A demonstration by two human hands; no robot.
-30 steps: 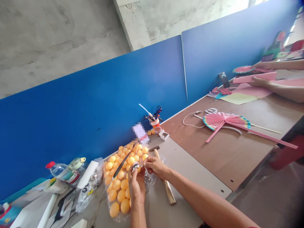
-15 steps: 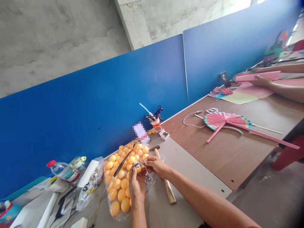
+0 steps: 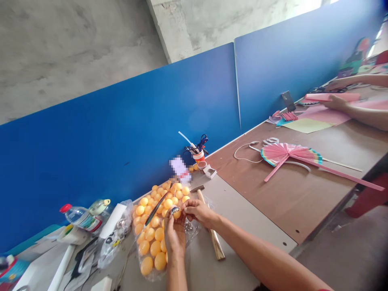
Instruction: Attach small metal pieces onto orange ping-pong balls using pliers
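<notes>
My left hand is raised over a clear bag of orange balls, its thumb and fingers closed around a small shiny silver ball-like piece. An orange ball surface shows right beside that piece; whether it is in the hand or behind it I cannot tell. My right hand is close on the right, thumb and fingertips pinched together. Anything between those fingertips is too small to make out. Under my right wrist lies a hammer with a wooden handle. More silver pieces lie by the bag.
A black-and-green strap-like strip crosses the bag. Bottles and plastic packets stand left. A cup of tools is by the blue partition. A pink paper fan lies right; beyond, another person's hands handle pink paper.
My right fingertips have shifted slightly at the silver piece, and more orange shows between my hands. The other person's far hand has moved off the pink roll towards the back.
</notes>
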